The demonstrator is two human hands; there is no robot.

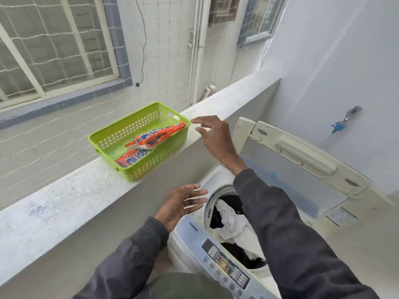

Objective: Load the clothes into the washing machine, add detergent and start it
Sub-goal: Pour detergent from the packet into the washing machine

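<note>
Washing machine point(194, 236): lid raised, clothes point(235, 225) inside the drum. Detergent packets point(155, 139): in green basket point(138, 169) on ledge point(64, 203). Right hand point(212, 134): grip wide, empty, beside basket. Left hand point(181, 203): open, empty. Advice: pinch upper packet's near end, lift clear.

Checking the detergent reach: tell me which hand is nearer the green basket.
Right. The right hand hovers open just beside the green basket's far corner; the left hand hangs lower, by the washer.

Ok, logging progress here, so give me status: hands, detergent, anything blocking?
Right hand open, empty, beside green basket. Left hand open, empty. Detergent packets in basket, untouched. Clothes in drum, lid up. Nothing blocking.
</note>
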